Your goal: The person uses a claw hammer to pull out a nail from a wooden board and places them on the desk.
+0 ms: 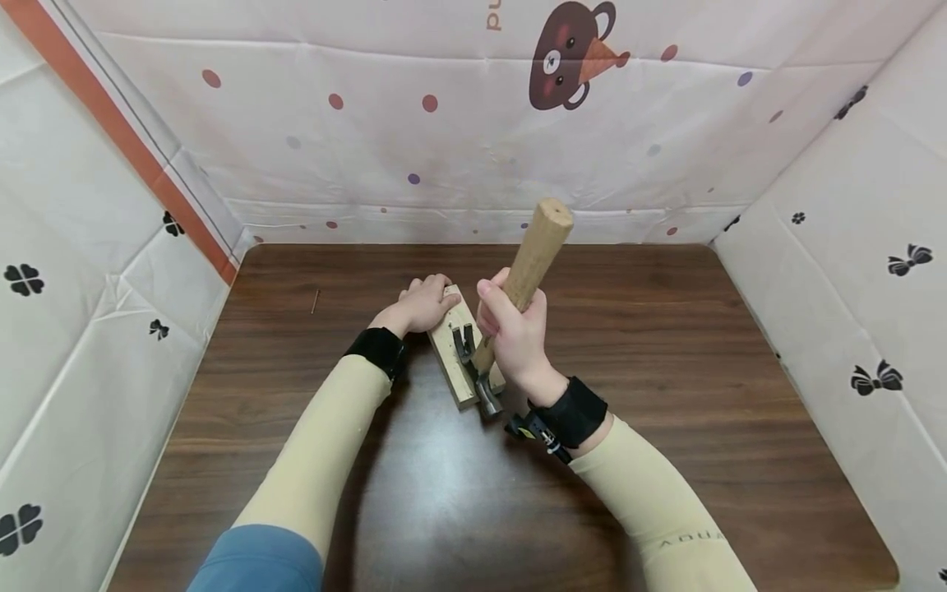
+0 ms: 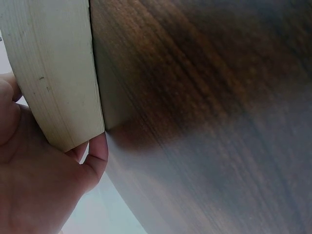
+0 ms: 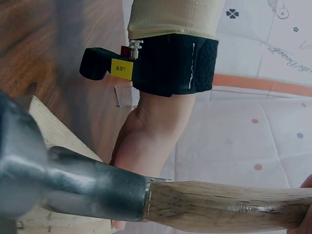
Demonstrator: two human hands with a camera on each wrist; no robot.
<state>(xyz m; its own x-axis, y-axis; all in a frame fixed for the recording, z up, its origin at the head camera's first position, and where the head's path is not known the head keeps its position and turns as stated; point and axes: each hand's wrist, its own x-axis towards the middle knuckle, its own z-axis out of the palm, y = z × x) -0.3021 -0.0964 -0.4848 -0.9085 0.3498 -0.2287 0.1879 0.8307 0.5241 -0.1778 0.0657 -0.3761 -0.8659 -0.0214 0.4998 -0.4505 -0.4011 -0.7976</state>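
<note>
My left hand (image 1: 422,308) grips the far end of a pale wooden block (image 1: 448,355) lying slantwise on the table. In the left wrist view, fingers curl around the end of the block (image 2: 53,68). My right hand (image 1: 520,333) is wrapped around the wooden handle of a claw hammer (image 1: 542,247), its butt pointing up and away. The steel hammer head (image 1: 487,396) is low over the near half of the block, claws toward the left hand and striking face toward me. Seen from the right wrist, the hammer head (image 3: 97,185) covers part of the block.
A thin nail (image 1: 315,302) lies on the brown wood-grain table (image 1: 296,427), left of the left hand. Patterned white sheeting (image 1: 355,148) rises behind the table and along both sides. Each wrist wears a black strap (image 1: 579,411).
</note>
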